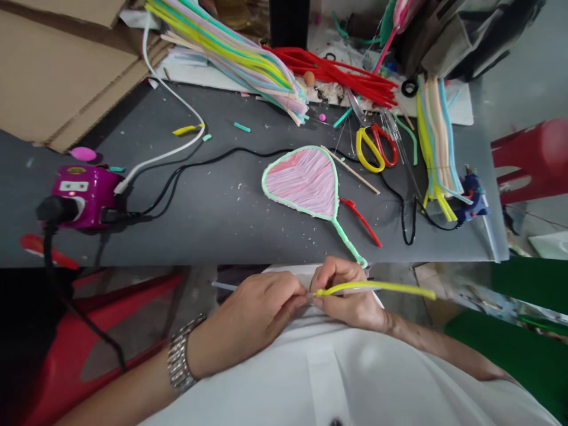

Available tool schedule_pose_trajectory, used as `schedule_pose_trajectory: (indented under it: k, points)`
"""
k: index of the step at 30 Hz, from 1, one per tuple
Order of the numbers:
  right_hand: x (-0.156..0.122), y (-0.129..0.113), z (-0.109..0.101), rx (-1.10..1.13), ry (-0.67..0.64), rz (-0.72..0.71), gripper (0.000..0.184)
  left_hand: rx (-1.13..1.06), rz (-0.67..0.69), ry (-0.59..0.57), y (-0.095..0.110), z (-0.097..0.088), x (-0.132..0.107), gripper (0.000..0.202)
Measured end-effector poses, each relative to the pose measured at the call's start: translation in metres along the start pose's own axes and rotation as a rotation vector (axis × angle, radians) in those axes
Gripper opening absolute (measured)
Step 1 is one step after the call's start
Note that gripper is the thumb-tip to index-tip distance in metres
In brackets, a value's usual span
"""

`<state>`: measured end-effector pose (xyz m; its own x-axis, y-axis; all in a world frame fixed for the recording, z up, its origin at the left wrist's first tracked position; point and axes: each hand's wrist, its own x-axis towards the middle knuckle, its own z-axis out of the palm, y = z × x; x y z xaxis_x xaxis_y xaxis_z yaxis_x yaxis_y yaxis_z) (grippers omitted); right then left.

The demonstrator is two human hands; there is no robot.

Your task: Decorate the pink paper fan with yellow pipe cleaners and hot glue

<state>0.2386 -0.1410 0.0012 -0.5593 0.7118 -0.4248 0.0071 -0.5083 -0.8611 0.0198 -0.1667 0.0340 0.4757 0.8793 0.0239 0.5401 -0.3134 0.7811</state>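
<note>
Close to my body, just off the table's front edge, both hands work together with their fingertips nearly meeting. My right hand point(344, 299) pinches a yellow pipe cleaner point(403, 288) near one end; its free length points right. In my left hand point(266, 307) a pale pipe cleaner point(224, 286) is pinched, its tail showing beyond the hand on the left. The two seem to meet between my fingertips, where details are partly hidden. Ahead lies a fan-shaped piece point(306, 183) with pink and lilac fill, a mint-green rim and a mint-green handle.
A red pipe cleaner point(361, 222) and a wooden stick point(352, 171) lie beside the fan shape. Scissors point(370, 152), a glue gun point(474, 198) and pipe-cleaner bundles point(248, 59) are farther off. Black cords cross the table to a purple power socket point(84, 195). Cardboard point(57, 71) stands at left.
</note>
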Motion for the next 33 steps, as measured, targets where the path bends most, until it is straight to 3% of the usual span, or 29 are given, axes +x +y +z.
schedule_pose_trajectory:
  k: [7,10,14,19,22,26,29,33]
  points:
    - [-0.002,0.005,0.002,0.016,0.006,-0.019,0.028,0.012,0.021,-0.023,0.000,0.003,-0.002,0.028]
    - [0.002,-0.003,0.000,0.034,0.003,-0.045,0.025,0.019,0.013,0.041,-0.002,-0.002,-0.002,0.020]
    - [0.006,-0.029,-0.025,0.005,0.006,-0.098,0.043,0.051,0.014,0.210,-0.003,-0.017,0.004,0.009]
    - [0.009,-0.081,-0.058,-0.301,0.126,-0.258,0.022,0.131,0.073,0.298,0.001,-0.026,0.018,0.011]
    - [0.014,-0.106,-0.051,-0.647,-0.013,-0.313,0.016,0.186,0.088,0.292,0.003,-0.024,0.028,0.011]
    - [0.026,-0.112,-0.031,-0.984,-0.133,-0.486,0.006,0.208,0.054,0.306,0.004,-0.021,0.034,0.011]
    - [0.031,-0.104,-0.022,-1.091,-0.128,-0.555,0.007,0.207,0.017,0.314,0.002,-0.021,0.034,0.011]
    - [0.033,-0.095,-0.017,-1.074,-0.094,-0.568,0.009,0.185,0.039,0.325,-0.002,-0.021,0.035,0.009]
